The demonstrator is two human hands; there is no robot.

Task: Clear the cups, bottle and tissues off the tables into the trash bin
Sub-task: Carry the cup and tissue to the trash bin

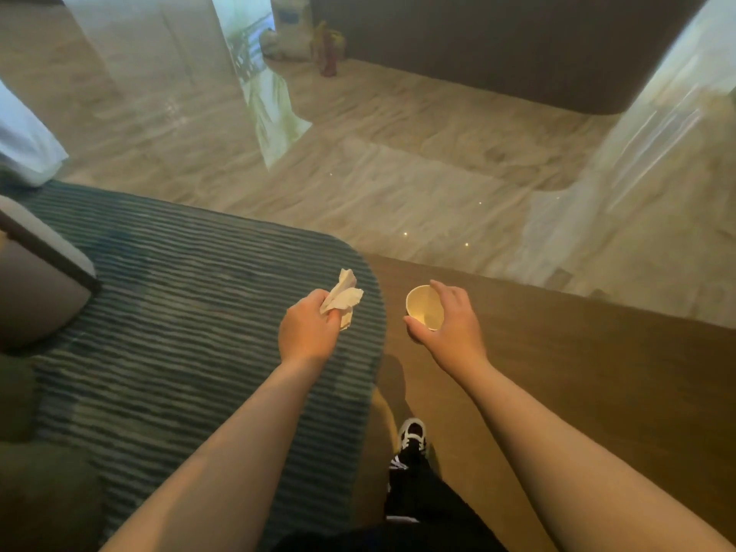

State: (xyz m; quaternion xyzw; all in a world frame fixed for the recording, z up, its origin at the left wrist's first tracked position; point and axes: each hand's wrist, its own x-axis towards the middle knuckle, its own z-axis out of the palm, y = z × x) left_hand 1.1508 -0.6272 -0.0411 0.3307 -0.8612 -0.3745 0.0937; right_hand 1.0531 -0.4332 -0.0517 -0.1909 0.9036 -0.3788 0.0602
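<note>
My left hand point(308, 330) grips a crumpled white tissue point(343, 293), held out over the edge of a dark striped rug point(179, 304). My right hand point(448, 322) holds a pale paper cup point(423, 306) from its right side, fingers over the rim and thumb under it. The cup's mouth faces the camera and it looks empty. Both arms reach forward at about waist height above the floor. No trash bin, bottle or table top shows in the view.
A grey seat corner point(44, 272) stands at the left on the rug. Brown wood flooring point(557, 372) lies under my right arm, marble floor point(378, 185) beyond. A dark counter base point(517, 53) and pale columns stand far ahead. My shoe point(413, 432) is below.
</note>
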